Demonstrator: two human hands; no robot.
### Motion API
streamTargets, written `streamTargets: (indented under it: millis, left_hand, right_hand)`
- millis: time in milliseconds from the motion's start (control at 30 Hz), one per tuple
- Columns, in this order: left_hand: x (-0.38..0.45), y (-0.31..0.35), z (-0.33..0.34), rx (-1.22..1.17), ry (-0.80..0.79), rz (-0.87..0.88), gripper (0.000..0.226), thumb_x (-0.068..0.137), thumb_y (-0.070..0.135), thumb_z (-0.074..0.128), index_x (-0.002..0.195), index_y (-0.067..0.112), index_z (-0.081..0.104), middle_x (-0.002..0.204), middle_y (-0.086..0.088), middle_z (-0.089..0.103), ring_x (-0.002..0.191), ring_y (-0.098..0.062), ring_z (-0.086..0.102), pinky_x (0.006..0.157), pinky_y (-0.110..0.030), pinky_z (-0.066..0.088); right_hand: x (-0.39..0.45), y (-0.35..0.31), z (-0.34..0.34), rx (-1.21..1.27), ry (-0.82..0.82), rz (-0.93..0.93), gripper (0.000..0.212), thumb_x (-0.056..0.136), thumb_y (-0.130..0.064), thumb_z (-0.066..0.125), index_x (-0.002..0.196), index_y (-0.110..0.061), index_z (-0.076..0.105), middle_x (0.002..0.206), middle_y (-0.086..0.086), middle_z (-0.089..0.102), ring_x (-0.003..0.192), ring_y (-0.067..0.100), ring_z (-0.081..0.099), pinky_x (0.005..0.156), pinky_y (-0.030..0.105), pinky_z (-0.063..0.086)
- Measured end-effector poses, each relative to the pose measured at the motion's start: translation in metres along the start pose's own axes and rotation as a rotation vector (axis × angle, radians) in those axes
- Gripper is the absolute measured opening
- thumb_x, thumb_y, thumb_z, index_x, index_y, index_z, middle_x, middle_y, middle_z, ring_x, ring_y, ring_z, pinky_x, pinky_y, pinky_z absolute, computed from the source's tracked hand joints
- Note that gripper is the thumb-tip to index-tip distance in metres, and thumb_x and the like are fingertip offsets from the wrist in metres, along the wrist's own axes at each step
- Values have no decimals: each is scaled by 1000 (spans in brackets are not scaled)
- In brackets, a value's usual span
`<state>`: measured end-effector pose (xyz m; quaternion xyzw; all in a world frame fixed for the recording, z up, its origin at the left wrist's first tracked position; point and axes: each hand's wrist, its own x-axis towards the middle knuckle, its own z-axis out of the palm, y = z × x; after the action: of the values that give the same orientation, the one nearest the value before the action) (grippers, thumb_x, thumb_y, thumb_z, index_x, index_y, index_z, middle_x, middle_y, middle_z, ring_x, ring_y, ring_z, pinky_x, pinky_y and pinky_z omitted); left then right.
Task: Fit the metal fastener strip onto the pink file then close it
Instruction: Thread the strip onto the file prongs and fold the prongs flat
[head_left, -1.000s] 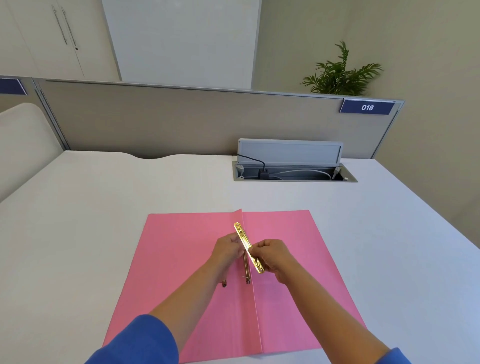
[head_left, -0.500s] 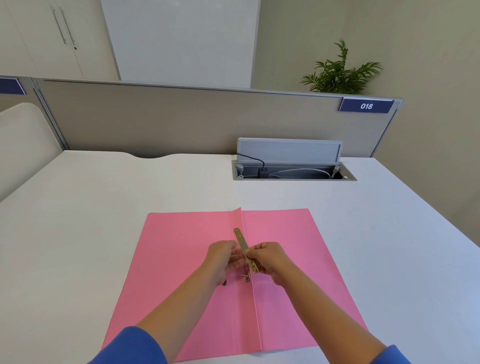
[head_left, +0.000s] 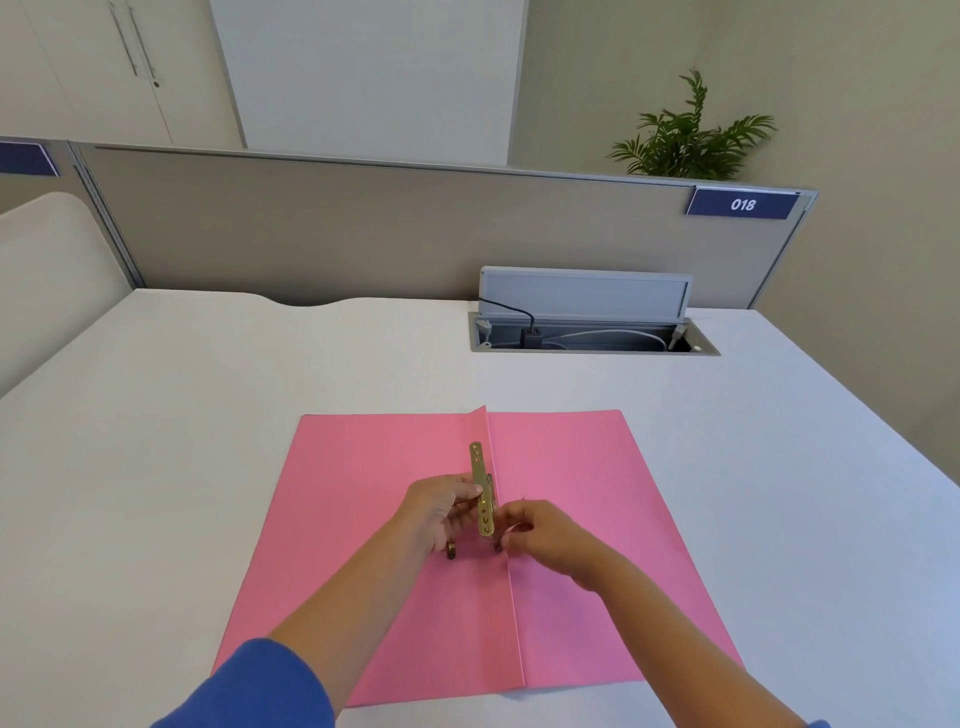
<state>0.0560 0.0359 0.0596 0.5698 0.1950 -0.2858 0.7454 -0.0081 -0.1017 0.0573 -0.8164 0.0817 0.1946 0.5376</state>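
1. The pink file (head_left: 571, 519) is lying open and flat on the white desk (head_left: 208, 441), in the lower middle of the frame.
2. Its middle fold is standing up a little, running from the top edge of the file down toward the bottom of the frame.
3. The gold metal fastener strip (head_left: 482, 488) is sitting right along that fold, just left of it, pointing up and down in the frame.
4. The left hand (head_left: 436, 512) is coming in from the lower left, and its fingers are curling around the strip and pinching it from the left side.
5. The right hand (head_left: 545, 535) is coming in from the lower right, with its fingers bent and nearly closed, touching the file near the low end of the strip. I cannot tell if it is gripping anything.
6. Two small metal prong ends (head_left: 451, 550) are poking out below the hands.
7. A blue sleeve (head_left: 249, 691) is showing at the bottom left.
8. An open cable box (head_left: 592, 332) is sitting in the desk higher up in the frame, and a green plant (head_left: 685, 140) is peeking over the grey divider (head_left: 363, 234) at the upper right.
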Motion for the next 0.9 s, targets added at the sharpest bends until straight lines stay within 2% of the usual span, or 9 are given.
streamTargets:
  millis: [33,100,167,267,400,567,633,733,900]
  left_hand:
    - [0,0,0,5,3,1,22,83,-13,52,73,2,64,43,-5,65,37,-12,61,39,-19,53]
    - [0,1,0,7,9,2,22,83,-14,52,72,2,64,41,-4,64,35,-11,60,38,-18,52]
    - [0,1,-1,4,11,5,21,83,-14,52,72,1,64,40,-4,64,33,-10,60,37,-18,51]
    - [-1,2,0,3,11,8,21,83,-14,52,73,0,63,39,-3,63,31,-9,59,35,-17,50]
    - [-3,3,0,17,9,10,21,83,-14,52,72,0,63,38,-3,64,31,-9,59,34,-18,50]
    - [-3,3,-1,37,12,17,22,83,-14,52,72,2,63,38,-2,63,31,-9,58,34,-18,50]
    - [-3,2,0,45,17,17,23,83,-14,52,72,3,63,38,-2,63,31,-9,58,35,-18,49]
    - [-3,0,0,57,31,18,23,82,-14,53,71,4,64,45,-5,64,32,-10,58,34,-18,48]
    - [-1,-6,2,98,49,17,22,82,-13,54,72,5,63,65,-12,62,36,-11,60,39,-23,53]
  right_hand:
    - [-1,2,2,-15,-37,-13,32,85,4,51,110,-7,69,80,-4,67,76,4,55,73,8,46]
    - [0,5,6,-26,-24,-26,27,85,-2,58,109,-9,70,81,10,68,80,9,52,79,14,45]
    - [1,6,8,-21,29,-42,22,87,-8,60,106,-8,72,86,7,65,83,12,51,79,17,44]
    - [5,5,11,-26,104,-58,19,88,-13,60,99,-4,74,80,0,64,79,12,54,78,21,45]
    - [8,4,16,-65,195,-62,23,88,-18,61,96,0,72,75,1,61,69,10,51,69,20,43]
    - [8,2,17,-65,213,-70,23,89,-17,60,96,1,72,79,5,62,71,13,51,63,17,41]
    - [9,3,17,-77,215,-63,23,89,-15,58,97,1,72,78,4,61,65,9,50,60,14,41]
    - [9,4,17,-92,212,-54,24,89,-15,57,98,2,72,76,2,60,60,4,48,55,9,39]
    - [8,5,14,25,195,-20,19,89,-12,57,100,-2,69,84,6,64,74,16,54,67,22,44]
